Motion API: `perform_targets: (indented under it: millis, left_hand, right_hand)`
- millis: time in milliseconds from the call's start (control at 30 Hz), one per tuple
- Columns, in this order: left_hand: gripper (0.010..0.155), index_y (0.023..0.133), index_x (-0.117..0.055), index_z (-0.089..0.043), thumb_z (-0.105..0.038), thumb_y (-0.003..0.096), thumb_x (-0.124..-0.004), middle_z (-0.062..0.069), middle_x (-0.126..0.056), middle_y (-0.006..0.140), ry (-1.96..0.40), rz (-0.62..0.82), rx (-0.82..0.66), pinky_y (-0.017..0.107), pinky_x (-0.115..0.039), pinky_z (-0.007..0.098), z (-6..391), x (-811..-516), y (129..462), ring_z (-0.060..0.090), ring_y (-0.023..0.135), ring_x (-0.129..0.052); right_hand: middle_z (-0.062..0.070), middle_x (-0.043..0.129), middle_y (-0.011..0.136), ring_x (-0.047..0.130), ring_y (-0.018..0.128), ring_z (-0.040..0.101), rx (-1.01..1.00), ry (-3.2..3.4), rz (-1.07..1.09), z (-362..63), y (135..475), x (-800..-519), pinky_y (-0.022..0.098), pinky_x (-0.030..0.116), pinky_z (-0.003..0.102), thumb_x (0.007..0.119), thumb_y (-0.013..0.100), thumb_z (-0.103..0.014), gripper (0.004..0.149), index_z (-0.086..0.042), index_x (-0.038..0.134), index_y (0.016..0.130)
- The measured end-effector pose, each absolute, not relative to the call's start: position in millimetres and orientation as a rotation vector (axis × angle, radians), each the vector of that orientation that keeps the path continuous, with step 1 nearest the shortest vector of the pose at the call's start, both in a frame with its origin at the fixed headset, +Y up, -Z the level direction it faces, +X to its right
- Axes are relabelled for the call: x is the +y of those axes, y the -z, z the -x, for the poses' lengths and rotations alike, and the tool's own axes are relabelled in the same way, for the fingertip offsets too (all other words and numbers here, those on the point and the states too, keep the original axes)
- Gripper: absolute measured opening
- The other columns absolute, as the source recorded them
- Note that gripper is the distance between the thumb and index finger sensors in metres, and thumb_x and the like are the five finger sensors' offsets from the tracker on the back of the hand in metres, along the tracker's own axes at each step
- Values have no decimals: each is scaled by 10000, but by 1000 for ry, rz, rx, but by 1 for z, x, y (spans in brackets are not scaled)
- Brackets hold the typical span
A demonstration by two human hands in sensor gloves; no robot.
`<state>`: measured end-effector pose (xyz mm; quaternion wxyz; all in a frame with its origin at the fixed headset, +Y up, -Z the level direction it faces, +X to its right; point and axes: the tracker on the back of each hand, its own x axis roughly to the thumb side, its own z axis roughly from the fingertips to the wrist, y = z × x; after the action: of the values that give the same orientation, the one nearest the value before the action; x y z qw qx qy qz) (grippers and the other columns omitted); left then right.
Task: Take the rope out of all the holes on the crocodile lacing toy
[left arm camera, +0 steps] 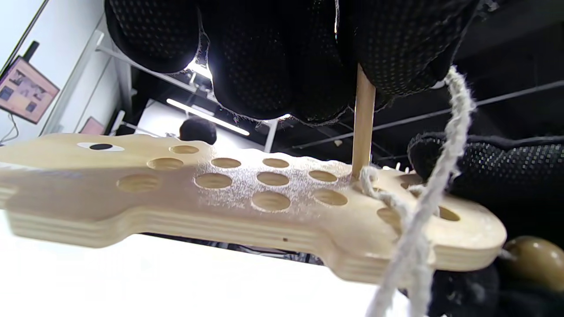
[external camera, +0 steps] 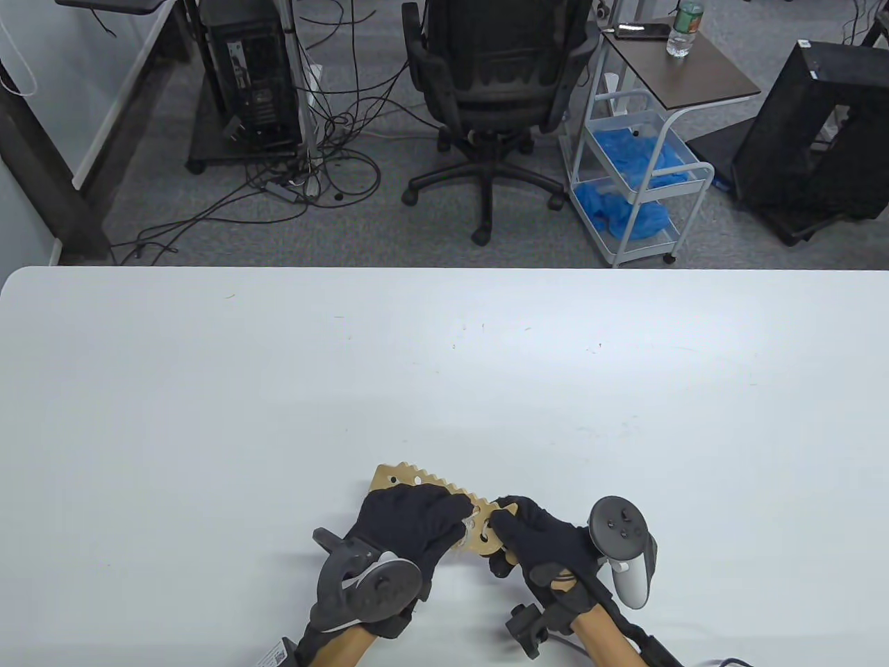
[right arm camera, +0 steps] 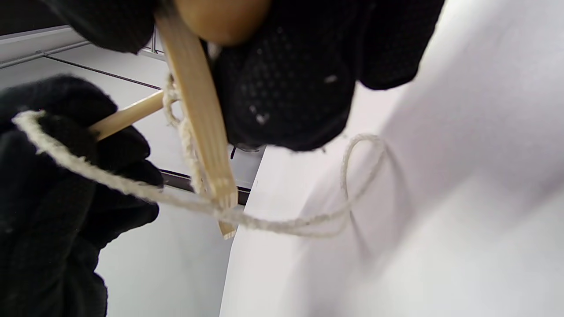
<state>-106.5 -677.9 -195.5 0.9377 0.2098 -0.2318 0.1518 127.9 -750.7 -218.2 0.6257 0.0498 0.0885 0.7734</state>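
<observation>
Working near the front edge of a white table (external camera: 444, 389), two gloved hands hold a flat wooden crocodile lacing toy (external camera: 424, 486) just above the surface. The left hand (external camera: 410, 531) covers the middle of the board, its fingers (left arm camera: 264, 57) curled around a thin wooden stick (left arm camera: 363, 123) that stands in one of the holes at the wider end. The right hand (external camera: 535, 538) grips that same end of the toy, fingers curled round its edge; how the thumb lies is hidden. From above, only the toothed edge and a few holes show between the gloves. A pale rope (left arm camera: 440, 176) is knotted round the base of the stick, runs over the board's edge, and loops down onto the table in the right wrist view. A brown bead-like shape (left arm camera: 535, 259) sits at the toy's tip, partly cut off. Most holes along the narrow part are bare. Behind the table stand an office chair (external camera: 496, 83) and a wire cart (external camera: 642, 167).
</observation>
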Motion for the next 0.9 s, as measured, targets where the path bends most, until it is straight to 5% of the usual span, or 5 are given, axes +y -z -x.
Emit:
perform_targets:
  millis: [400, 567, 900]
  left_hand:
    - [417, 863, -877, -416, -452, 449, -839, -31, -941, 839, -252, -436, -485, 583, -788, 489, 100, -678, 192, 160, 669, -943]
    - [578, 1041, -686, -384, -472, 479, -787, -28, -915, 872, -328, -441, -455, 592, -781, 486, 106, -673, 193, 158, 691, -927]
    - [403, 854, -854, -339, -478, 492, -747, -63, -1010, 659, -589, -346, -356, 515, -839, 471, 125, -678, 208, 128, 533, -1003]
  right_hand:
    - [102, 986, 641, 1024, 367, 219, 252, -1739, -179, -122, 218, -749, 530, 781, 539, 751, 484, -455, 471, -144, 778, 836]
    - [99, 976, 657, 1021, 382, 213, 239, -1634, -81, -131, 218, -750, 539, 777, 534, 738, 492, -454, 472, -144, 759, 848]
    - [55, 955, 701, 1019, 428, 173, 119, -1387, 52, -156, 217, -744, 575, 777, 501, 708, 508, -484, 477, -177, 713, 874]
